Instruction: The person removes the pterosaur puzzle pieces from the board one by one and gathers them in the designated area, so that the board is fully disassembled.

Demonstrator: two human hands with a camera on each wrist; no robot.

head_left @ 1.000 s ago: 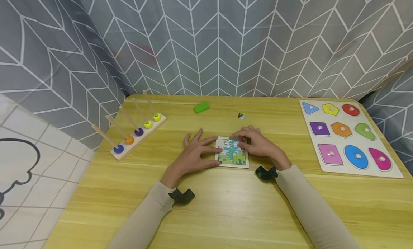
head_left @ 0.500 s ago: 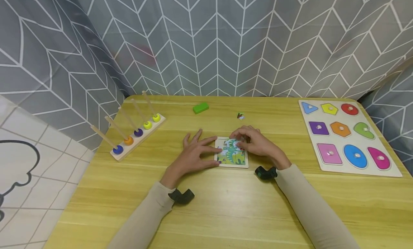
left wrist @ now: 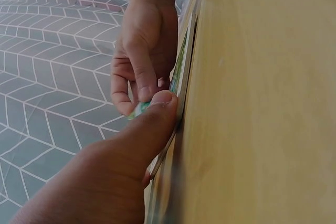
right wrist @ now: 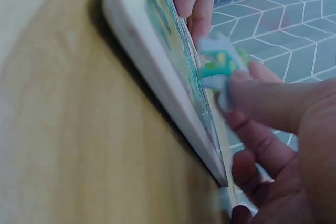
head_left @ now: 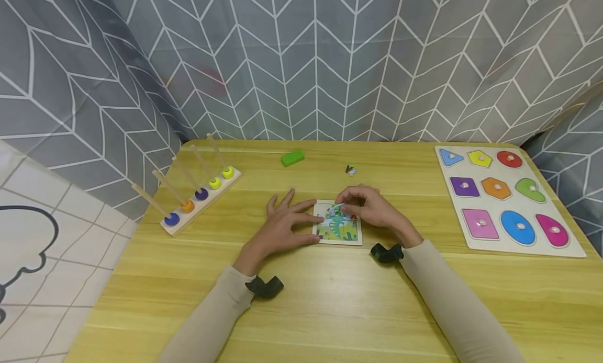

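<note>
A small dinosaur jigsaw puzzle in a pale square tray (head_left: 340,243) lies on the table in the head view. My left hand (head_left: 279,228) rests beside it with fingers spread, the fingertips and thumb tip on its left border. My right hand (head_left: 374,208) is over the puzzle's upper right part. Its thumb and fingers pinch a puzzle piece (right wrist: 223,59) with green, white and teal print, tilted above the tray in the right wrist view. The same puzzle piece (left wrist: 137,110) shows partly behind the left thumb in the left wrist view.
A loose puzzle piece (head_left: 350,169) lies beyond the tray, and a green block (head_left: 292,158) sits farther left. At left stands a peg rack (head_left: 207,196) with coloured beads. A knobbed shape board (head_left: 510,202) lies at right. Behind the table hangs a grey patterned curtain (head_left: 306,65).
The right thumb and fingers have shifted slightly left with the pinched puzzle piece, uncovering a bit of red print at the puzzle's right side. The left hand stays in place.
</note>
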